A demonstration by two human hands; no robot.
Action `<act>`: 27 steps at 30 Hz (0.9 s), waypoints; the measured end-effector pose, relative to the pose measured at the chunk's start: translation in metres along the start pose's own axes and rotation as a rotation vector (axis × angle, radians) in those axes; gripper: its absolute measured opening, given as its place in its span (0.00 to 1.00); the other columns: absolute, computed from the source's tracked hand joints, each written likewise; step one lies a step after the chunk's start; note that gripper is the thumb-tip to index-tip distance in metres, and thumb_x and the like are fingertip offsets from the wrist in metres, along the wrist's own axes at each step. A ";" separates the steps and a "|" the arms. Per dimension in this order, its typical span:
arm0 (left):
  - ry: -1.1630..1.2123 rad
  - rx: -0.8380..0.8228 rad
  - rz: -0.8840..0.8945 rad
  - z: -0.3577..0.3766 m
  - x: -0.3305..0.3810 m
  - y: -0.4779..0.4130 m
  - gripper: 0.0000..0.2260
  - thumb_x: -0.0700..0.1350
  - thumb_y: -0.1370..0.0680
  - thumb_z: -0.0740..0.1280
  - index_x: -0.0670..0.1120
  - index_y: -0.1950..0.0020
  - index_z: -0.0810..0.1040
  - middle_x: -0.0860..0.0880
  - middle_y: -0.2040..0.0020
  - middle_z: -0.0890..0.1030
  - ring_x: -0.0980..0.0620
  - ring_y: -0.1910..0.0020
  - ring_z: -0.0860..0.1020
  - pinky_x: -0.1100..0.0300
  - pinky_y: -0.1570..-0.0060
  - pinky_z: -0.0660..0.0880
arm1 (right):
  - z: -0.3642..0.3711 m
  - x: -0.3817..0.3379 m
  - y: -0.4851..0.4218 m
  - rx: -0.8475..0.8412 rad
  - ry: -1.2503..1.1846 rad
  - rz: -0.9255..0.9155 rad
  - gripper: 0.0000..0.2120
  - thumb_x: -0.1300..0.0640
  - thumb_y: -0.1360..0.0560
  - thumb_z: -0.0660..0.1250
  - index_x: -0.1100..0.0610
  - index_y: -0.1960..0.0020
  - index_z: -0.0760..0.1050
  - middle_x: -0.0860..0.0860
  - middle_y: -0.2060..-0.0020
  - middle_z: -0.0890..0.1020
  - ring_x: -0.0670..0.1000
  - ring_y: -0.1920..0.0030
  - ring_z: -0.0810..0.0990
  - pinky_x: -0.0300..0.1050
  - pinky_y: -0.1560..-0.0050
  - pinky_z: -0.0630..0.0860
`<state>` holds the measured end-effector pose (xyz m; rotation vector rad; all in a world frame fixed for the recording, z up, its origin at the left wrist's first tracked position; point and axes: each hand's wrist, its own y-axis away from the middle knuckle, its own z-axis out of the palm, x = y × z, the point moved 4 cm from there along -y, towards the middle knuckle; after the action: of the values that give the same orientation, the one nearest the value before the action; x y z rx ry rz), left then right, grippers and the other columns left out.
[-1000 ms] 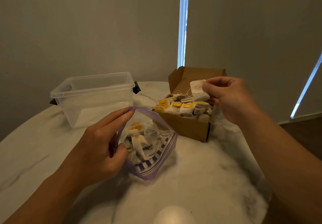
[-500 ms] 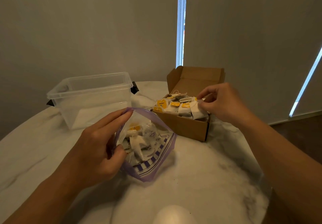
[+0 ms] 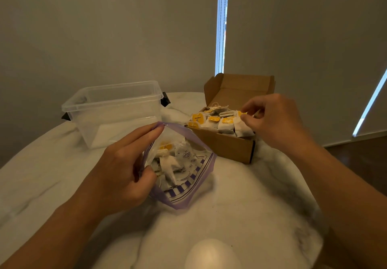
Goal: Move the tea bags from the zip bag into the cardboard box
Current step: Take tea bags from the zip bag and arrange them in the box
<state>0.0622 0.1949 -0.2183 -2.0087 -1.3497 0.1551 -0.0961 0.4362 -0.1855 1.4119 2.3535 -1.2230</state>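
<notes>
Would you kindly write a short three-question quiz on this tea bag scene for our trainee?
1. True or false: the zip bag is empty.
2. The bag's mouth is held open by: A) the left hand; B) a clip; C) nothing.
3. Fill in: the right hand has its fingertips at the tea bags in the ____.

Key: 1 false, tea bags show inside it; 2 A; 3 box.
</notes>
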 end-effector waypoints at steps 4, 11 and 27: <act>-0.009 -0.023 -0.007 -0.001 -0.003 -0.001 0.29 0.42 0.29 0.64 0.40 0.27 0.71 0.47 0.29 0.74 0.70 0.58 0.75 0.80 0.59 0.68 | -0.004 -0.048 0.033 -0.030 -0.237 -0.090 0.02 0.56 0.28 0.74 0.50 0.56 0.84 0.40 0.65 0.81 0.40 0.64 0.78 0.30 0.67 0.72; -0.082 0.001 0.003 -0.003 -0.002 -0.001 0.30 0.44 0.30 0.61 0.39 0.27 0.71 0.47 0.29 0.73 0.45 0.50 0.73 0.81 0.50 0.64 | 0.056 -0.106 0.072 -0.443 -0.240 -0.250 0.08 0.58 0.25 0.70 0.49 0.48 0.84 0.45 0.55 0.85 0.44 0.54 0.81 0.42 0.50 0.80; -0.090 0.028 -0.015 -0.001 -0.004 0.000 0.31 0.35 0.33 0.64 0.38 0.28 0.72 0.47 0.30 0.74 0.46 0.43 0.68 0.81 0.49 0.63 | 0.098 -0.104 0.064 -0.631 0.048 -0.283 0.15 0.55 0.23 0.69 0.50 0.37 0.77 0.50 0.47 0.79 0.51 0.47 0.77 0.43 0.53 0.76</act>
<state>0.0612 0.1911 -0.2187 -1.9887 -1.4104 0.2591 -0.0154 0.3119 -0.2365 0.9304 2.6872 -0.4023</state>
